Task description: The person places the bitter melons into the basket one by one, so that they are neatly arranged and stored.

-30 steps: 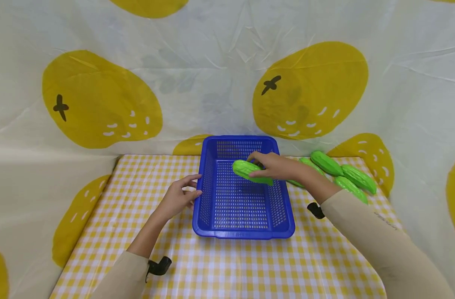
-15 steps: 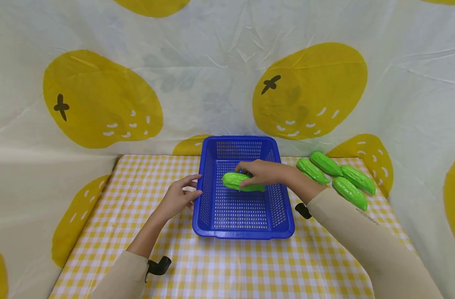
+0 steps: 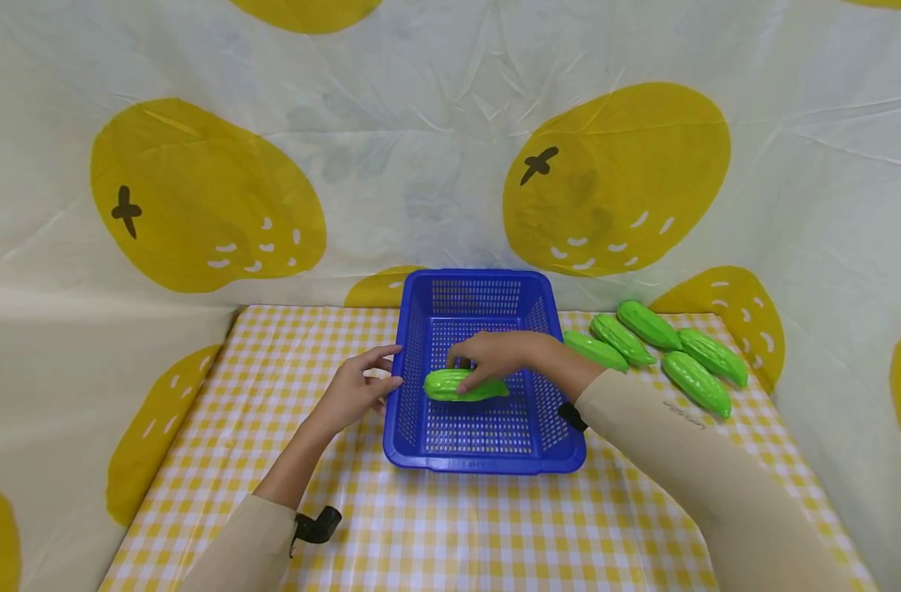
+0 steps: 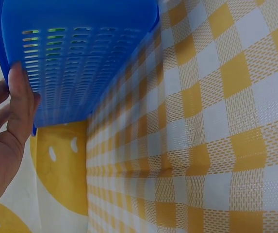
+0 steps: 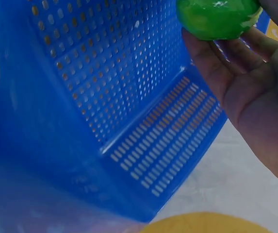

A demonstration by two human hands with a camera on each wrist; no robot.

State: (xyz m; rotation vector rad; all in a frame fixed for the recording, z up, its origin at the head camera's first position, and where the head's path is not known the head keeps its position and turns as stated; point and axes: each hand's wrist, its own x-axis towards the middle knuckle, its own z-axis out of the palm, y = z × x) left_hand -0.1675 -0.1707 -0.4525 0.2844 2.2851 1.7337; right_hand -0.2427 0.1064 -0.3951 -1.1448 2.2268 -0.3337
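A blue perforated plastic basket stands on the table. Inside it, low over its floor, my right hand grips a glossy green bitter melon from above, thumb on the near side. The right wrist view shows the melon's rounded end against the fingers of my right hand; whether it touches the floor I cannot tell. My left hand touches the basket's left rim with extended fingertips. In the left wrist view, the left hand lies against the outer wall.
Several more green bitter melons lie on the table to the basket's right. A yellow-and-white checked cloth covers the table. Behind hangs a pale curtain printed with large yellow fruit.
My right hand has moved left, toward me and lower into the basket with the bitter melon, which now lies more level. The left hand and the basket have stayed in place.
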